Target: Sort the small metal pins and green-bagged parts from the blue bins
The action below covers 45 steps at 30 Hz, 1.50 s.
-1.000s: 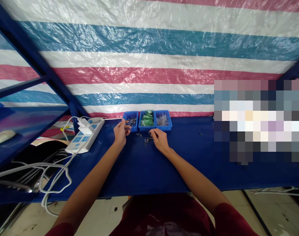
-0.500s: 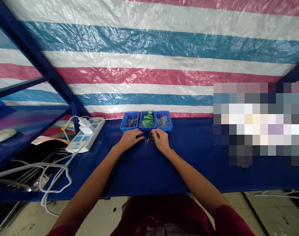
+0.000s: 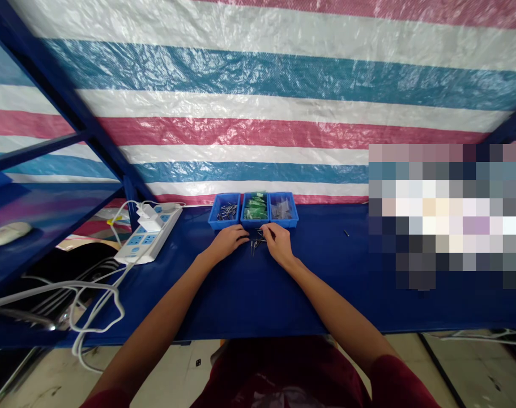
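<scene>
Several small dark and silvery metal pieces lie on the blue table between my hands. My left hand rests just left of them, its fingers bent and apart, with nothing visible in them. On their right side, my right hand has thumb and forefinger pinched together at the upper edge of the pieces; what they hold is too small to make out. Behind the hands stand three blue bins: the left bin has similar metal pieces, the middle bin green packets, the right bin clear greyish bags.
A white power strip with a plugged-in adapter and loose white cables lies at the left. One small dark piece lies to the right. A pixelated area covers the far right. A striped sheet hangs behind.
The fingers of my left hand have shifted slightly and drawn a little closer together. My right hand stays in nearly the same pinch beside the pieces.
</scene>
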{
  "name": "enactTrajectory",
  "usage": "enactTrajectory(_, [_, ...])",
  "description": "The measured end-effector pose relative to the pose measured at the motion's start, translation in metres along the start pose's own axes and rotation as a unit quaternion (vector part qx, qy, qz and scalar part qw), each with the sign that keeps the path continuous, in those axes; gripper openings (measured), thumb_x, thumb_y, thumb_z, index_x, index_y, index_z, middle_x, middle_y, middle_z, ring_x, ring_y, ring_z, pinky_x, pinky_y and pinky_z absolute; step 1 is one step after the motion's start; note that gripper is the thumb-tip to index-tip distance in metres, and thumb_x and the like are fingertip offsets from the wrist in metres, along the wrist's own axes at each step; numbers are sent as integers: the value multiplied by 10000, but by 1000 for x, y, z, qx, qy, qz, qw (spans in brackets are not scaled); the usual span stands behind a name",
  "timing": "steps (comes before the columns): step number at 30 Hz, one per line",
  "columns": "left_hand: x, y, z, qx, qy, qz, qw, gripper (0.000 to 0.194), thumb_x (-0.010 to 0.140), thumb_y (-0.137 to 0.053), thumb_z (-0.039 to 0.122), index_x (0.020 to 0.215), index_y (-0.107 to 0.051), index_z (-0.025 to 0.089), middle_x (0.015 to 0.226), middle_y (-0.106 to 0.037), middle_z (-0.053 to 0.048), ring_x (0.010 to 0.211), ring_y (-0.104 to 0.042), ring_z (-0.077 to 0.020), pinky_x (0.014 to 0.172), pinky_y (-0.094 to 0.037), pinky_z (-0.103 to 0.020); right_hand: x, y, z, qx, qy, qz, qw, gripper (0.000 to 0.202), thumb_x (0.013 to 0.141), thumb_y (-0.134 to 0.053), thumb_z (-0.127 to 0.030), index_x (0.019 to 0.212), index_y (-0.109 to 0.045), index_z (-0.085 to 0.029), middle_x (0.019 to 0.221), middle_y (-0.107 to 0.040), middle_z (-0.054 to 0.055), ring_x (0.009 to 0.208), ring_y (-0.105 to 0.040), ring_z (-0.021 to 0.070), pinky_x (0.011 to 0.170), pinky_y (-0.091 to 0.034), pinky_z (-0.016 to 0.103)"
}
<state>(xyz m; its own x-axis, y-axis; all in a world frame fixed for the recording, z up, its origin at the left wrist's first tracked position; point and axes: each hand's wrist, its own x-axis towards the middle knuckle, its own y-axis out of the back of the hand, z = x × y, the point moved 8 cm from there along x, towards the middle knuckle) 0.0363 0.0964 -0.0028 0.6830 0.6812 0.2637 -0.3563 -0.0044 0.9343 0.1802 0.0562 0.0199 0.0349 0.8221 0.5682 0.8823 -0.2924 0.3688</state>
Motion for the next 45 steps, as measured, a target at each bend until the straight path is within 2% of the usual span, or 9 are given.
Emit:
enactTrajectory(3, [0, 10, -1, -20, 13, 27, 999, 221, 908, -518, 277, 917, -718, 182, 902, -686, -80, 851, -634, -206, 795, -470, -295, 0, 0, 1, 3, 1, 2, 1000, 349, 948, -405, -343, 840, -685, -165, 751, -669, 55, 678, -608, 168, 668, -452, 272])
enactTrajectory(7, [-4, 33, -11, -9, 75, 109, 991, 216, 897, -513, 277, 886, -711, 192, 875, -698, -72, 827, -632, -205, 789, -458, -295, 0, 0, 1, 2, -3, 1, 1000, 351, 947, -405, -347, 836, -686, -168, 744, -669, 53, 659, -600, 163, 658, -452, 271])
enactTrajectory(9, [-7, 39, -15, 10, 100, 124, 987, 210, 885, -521, 284, 877, -713, 202, 870, -705, -68, 817, -633, -205, 771, -457, -288, 0, 0, 1, 0, -6, -2, 1000, 350, 947, -402, -348, 837, -685, -174, 753, -674, 54, 665, -600, 165, 665, -454, 273])
enactTrajectory(14, [-7, 34, -18, 48, 89, 67, 993, 200, 859, -560, 326, 884, -727, 219, 915, -716, -66, 881, -642, -230, 737, -462, -283, 0, 0, 0, 0, -8, -4, 1000, 355, 949, -396, -353, 839, -683, -176, 765, -678, 56, 676, -603, 170, 665, -453, 278])
enactTrajectory(19, [-8, 21, -19, 87, 59, 5, 995, 224, 860, -524, 232, 942, -732, 228, 966, -717, -59, 905, -648, -219, 709, -457, -263, 0, 0, 0, 2, -9, -6, 1000, 357, 949, -397, -362, 835, -686, -186, 770, -682, 56, 683, -607, 173, 667, -456, 282])
enactTrajectory(29, [-6, 10, -12, 68, 17, -28, 997, 240, 898, -476, 214, 911, -716, 211, 941, -700, -59, 892, -632, -194, 710, -446, -246, 1, -1, -1, 4, -7, -9, 1000, 344, 948, -406, -346, 823, -680, -180, 762, -680, 56, 696, -615, 175, 689, -465, 279])
enactTrajectory(36, [-5, 21, 3, 51, 13, 41, 998, 252, 941, -448, 307, 993, -675, 209, 878, -686, -70, 851, -608, -188, 733, -454, -251, 1, 0, -1, 1, -7, -6, 1000, 326, 941, -420, -343, 837, -685, -185, 787, -687, 58, 712, -617, 177, 694, -468, 285])
enactTrajectory(42, [-4, 32, 19, -67, -5, 119, 991, 311, 957, -409, 334, 996, -685, 195, 948, -690, -89, 898, -605, -205, 883, -443, -329, 0, -7, -1, 16, 2, -36, 999, 259, 921, -470, -345, 964, -677, -197, 826, -669, 48, 649, -579, 152, 646, -467, 268])
enactTrajectory(45, [-5, 35, 18, -123, 18, 146, 981, 289, 938, -455, 354, 982, -695, 199, 924, -701, -79, 875, -618, -201, 872, -453, -328, -1, -11, -1, 20, 13, -53, 998, 248, 909, -490, -345, 975, -676, -194, 796, -642, 40, 623, -557, 144, 639, -469, 266])
